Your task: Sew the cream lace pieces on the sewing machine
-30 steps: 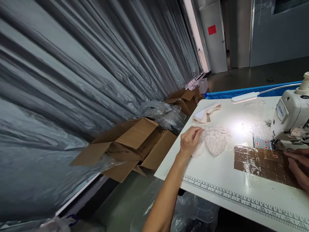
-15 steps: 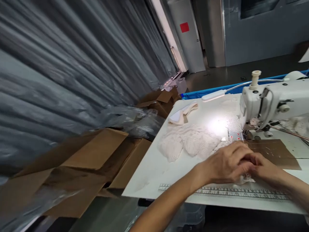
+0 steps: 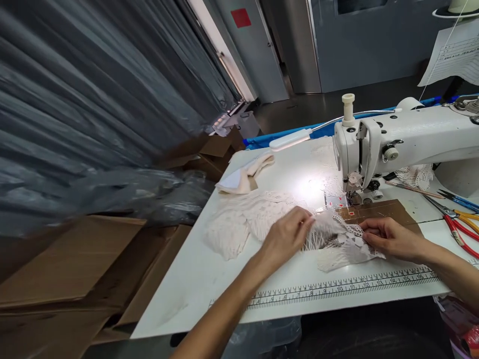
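A strip of white lace with fringe (image 3: 342, 242) is spread between my two hands, in front of the sewing machine (image 3: 355, 159). My left hand (image 3: 290, 229) pinches its left end between thumb and fingertips. At the other end, my right hand (image 3: 387, 239) grips the scalloped edge in closed fingers. More white lace (image 3: 239, 224) lies in a loose heap on the table to the left of my left hand. Just behind the held strip, the machine's needle area stands over a metal plate with red marks, and a brown board (image 3: 396, 212) lies beside it.
Scissors with red handles (image 3: 454, 227) and other tools lie at the right. A ruler strip (image 3: 337, 289) runs along the table's front edge. A folded cream cloth (image 3: 245, 174) sits at the back left, near a white lamp (image 3: 290, 139). Cardboard boxes (image 3: 67, 259) stand left of the table.
My hands were together over the lace; now they are apart, with the lace stretched between them. The view has swung right, bringing the scissors and a paper sheet into sight.
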`<move>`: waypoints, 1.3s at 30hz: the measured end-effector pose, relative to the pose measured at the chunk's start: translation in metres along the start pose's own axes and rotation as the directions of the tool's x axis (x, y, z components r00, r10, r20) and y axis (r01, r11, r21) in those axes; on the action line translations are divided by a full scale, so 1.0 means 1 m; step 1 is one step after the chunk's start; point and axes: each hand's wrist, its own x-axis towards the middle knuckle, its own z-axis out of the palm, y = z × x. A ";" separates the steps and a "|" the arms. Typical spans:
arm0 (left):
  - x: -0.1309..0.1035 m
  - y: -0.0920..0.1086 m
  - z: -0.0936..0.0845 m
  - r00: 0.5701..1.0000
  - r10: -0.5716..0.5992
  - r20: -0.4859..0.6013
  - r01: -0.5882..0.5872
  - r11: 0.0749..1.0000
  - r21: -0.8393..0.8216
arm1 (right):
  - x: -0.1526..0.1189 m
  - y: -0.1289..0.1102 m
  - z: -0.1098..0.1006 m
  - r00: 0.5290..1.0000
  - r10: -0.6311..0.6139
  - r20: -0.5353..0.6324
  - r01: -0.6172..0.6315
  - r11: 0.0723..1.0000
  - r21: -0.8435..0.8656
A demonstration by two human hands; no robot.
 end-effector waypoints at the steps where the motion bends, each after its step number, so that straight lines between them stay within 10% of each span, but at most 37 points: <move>1: 0.002 -0.007 -0.010 0.997 -0.073 -0.026 0.074 0.997 0.020 | -0.003 0.000 -0.003 1.000 -0.008 0.002 0.008 0.999 -0.032; 5: 0.006 -0.033 -0.052 0.931 -0.288 -0.225 0.355 0.859 0.368 | -0.019 -0.002 -0.014 1.000 -0.022 0.011 0.023 0.984 -0.179; 8: 0.007 -0.023 -0.059 0.963 -0.204 -0.174 0.259 0.877 0.406 | -0.024 -0.007 -0.012 0.995 -0.089 -0.037 0.072 0.944 -0.322; 11: 0.011 0.018 -0.041 0.994 0.090 0.053 -0.096 0.989 0.112 | -0.022 -0.018 0.003 0.983 -0.185 -0.002 0.169 0.902 -0.397; 14: 0.017 0.061 -0.020 0.892 0.404 0.201 -0.346 0.899 -0.270 | -0.026 -0.032 0.016 0.954 -0.246 0.170 0.294 0.871 -0.394; 24: 0.003 0.073 -0.034 0.856 0.386 0.344 -0.076 0.751 -0.656 | -0.050 -0.035 -0.034 0.904 0.124 0.409 0.001 0.956 -0.292; 32: 0.020 0.023 0.008 0.979 0.153 0.135 -0.140 0.985 -0.096 | 0.000 -0.025 -0.058 0.995 0.016 -0.102 -0.051 0.935 -0.352; 39: 0.025 0.010 0.033 0.887 0.462 0.020 -0.462 0.886 0.044 | 0.014 -0.025 -0.058 0.933 -0.150 -0.327 -0.080 0.800 -0.594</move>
